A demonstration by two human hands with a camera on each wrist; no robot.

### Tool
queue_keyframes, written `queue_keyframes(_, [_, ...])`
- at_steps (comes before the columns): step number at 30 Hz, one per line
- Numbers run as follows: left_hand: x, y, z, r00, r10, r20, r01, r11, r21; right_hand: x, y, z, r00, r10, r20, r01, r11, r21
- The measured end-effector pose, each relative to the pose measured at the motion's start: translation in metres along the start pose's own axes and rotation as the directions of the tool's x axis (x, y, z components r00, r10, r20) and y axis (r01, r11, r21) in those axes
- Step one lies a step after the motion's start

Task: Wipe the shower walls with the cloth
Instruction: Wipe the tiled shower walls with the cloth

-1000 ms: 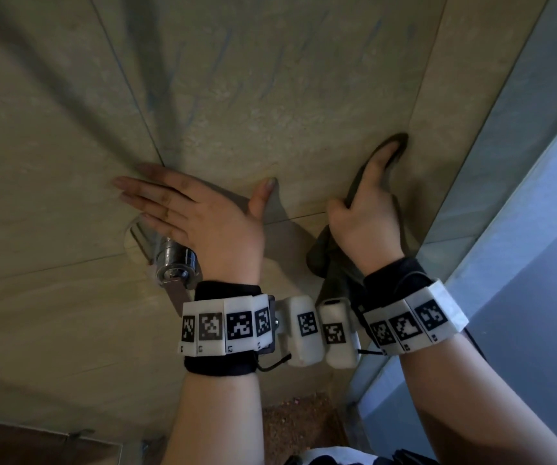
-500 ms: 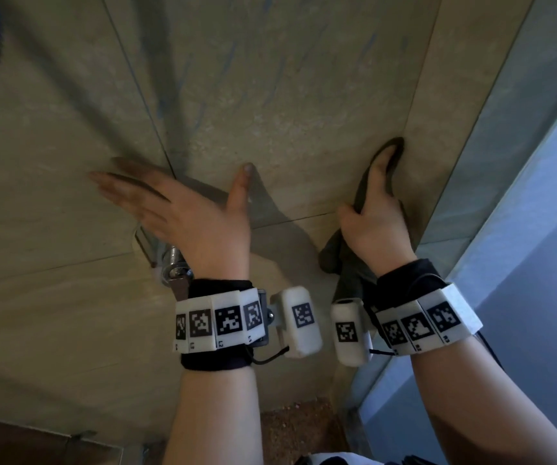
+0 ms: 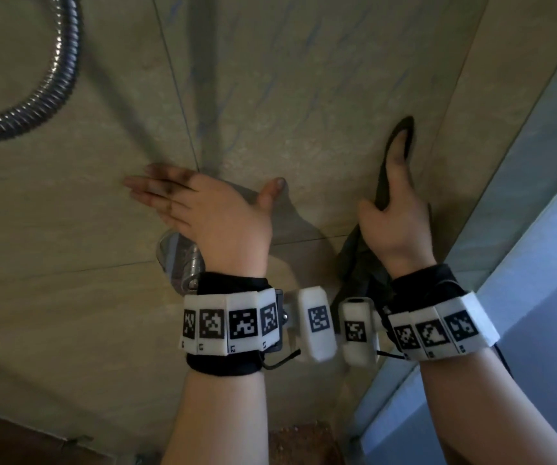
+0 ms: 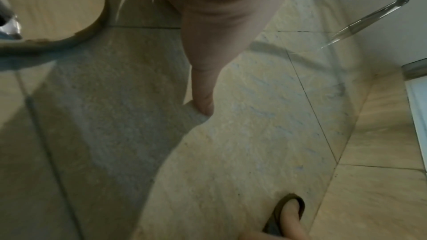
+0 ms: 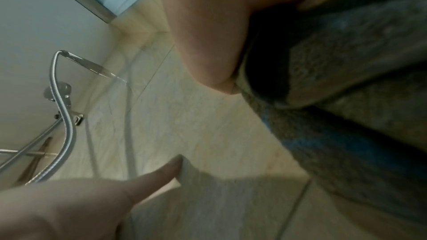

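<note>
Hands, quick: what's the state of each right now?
Left hand: open, fingers straight, flat on the wall, holding nothing.
Right hand: holding the cloth, pressing it to the wall.

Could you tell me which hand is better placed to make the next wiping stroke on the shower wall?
Right. The right hand already holds the dark cloth against the tiled wall, while the left hand lies flat and bare on the tiles, only bracing.
</note>
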State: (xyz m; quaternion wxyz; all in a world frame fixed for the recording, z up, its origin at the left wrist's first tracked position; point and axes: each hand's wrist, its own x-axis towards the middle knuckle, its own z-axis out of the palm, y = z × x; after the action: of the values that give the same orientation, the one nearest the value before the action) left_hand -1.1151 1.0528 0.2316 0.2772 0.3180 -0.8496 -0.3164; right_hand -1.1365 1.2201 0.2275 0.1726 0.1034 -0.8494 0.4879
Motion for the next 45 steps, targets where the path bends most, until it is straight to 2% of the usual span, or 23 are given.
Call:
queue_keyframes(4, [-0.004, 0.003, -0.002, 1.0, 0.01, -0.009, -0.01, 1.0, 0.011, 0.014, 0.0, -0.009, 0.994, 0.033, -0.102, -0.027, 0.997, 0.067])
queue_keyframes(9, [0.001, 0.001, 0.003, 1.0, -0.012, 0.01, 0.012, 1.0, 0.013, 0.018, -0.007, -0.013, 1.0, 0.005, -0.019, -0.005, 1.0, 0.002])
queue_keyframes(14, [-0.002, 0.003, 0.001, 1.0, -0.006, 0.011, 0.006, 1.0, 0.02, 0.023, -0.008, -0.014, 0.989, 0.061, -0.132, -0.055, 0.997, 0.046])
queue_keyframes(20, [0.001, 0.002, 0.003, 1.0, -0.018, 0.021, 0.018, 1.0, 0.016, 0.016, -0.005, -0.008, 0.998, 0.034, -0.044, -0.034, 0.999, -0.003])
queue_keyframes(25, [-0.002, 0.003, 0.002, 1.0, -0.006, 0.009, 0.006, 1.0, 0.003, 0.018, -0.006, -0.009, 0.993, 0.088, -0.081, -0.088, 0.996, 0.0])
queue_keyframes(32, [-0.003, 0.003, 0.002, 1.0, 0.01, -0.005, -0.01, 1.0, 0.001, 0.034, -0.031, -0.027, 0.997, 0.026, -0.068, -0.024, 1.0, 0.02])
queue_keyframes(36, [0.003, -0.002, 0.005, 1.0, -0.002, 0.011, 0.002, 1.0, -0.026, 0.015, -0.017, -0.014, 0.996, 0.077, -0.054, -0.083, 0.991, -0.103])
queue_keyframes(39, [0.006, -0.005, 0.007, 1.0, -0.003, 0.013, 0.004, 0.999, -0.038, 0.021, -0.016, -0.014, 0.99, 0.117, -0.081, -0.123, 0.99, -0.065])
queue_keyframes(45, [0.0, -0.002, 0.003, 1.0, 0.011, 0.016, -0.01, 0.999, -0.045, 0.022, -0.022, -0.014, 0.998, 0.049, -0.039, -0.051, 0.998, -0.039])
